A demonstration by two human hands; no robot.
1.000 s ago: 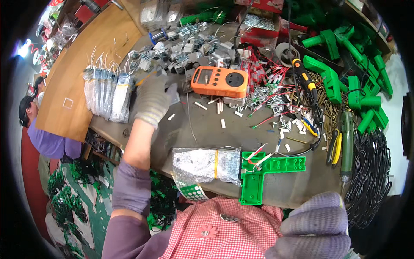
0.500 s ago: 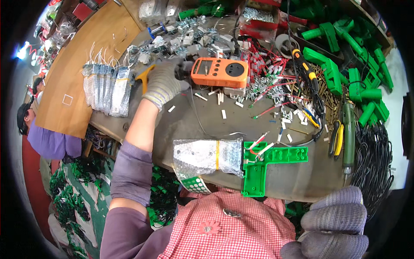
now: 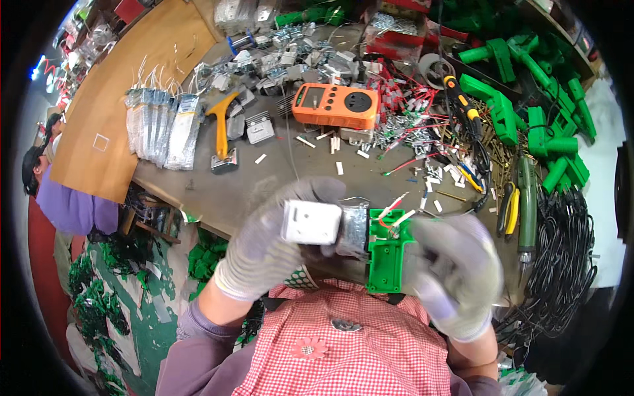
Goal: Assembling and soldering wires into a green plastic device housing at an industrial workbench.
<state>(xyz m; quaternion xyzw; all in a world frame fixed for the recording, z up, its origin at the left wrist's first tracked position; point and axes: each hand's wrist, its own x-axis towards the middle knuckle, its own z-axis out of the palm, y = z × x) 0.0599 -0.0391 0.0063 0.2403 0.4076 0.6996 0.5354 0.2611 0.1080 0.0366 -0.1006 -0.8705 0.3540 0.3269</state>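
My left hand (image 3: 261,247), in a striped knit glove, is closed on a squarish silver-white metal plate (image 3: 312,223) with small holes, held above the work. Under and beside it lies a bubble-wrapped packet (image 3: 354,229), largely covered by the hand. At the packet's right end is a green plastic housing half (image 3: 386,267), open side up, with red and white wire ends (image 3: 394,212) in it. My gloved right hand (image 3: 462,274) is at the housing's right side and hides its handle. Motion smears those fingers, so their grip is unclear.
An orange meter (image 3: 337,105) stands behind, with loose metal brackets (image 3: 261,127) and a yellow-handled tool (image 3: 223,125) to its left. Wrapped packets (image 3: 183,135) lie farther left. To the right are pliers (image 3: 508,208), a green electric screwdriver (image 3: 527,204), black cables (image 3: 561,254) and green housings (image 3: 495,109).
My left hand has come back from beside the meter with the metal plate. My right hand has moved from the lower right up to the green housing. The yellow-handled tool is now uncovered.
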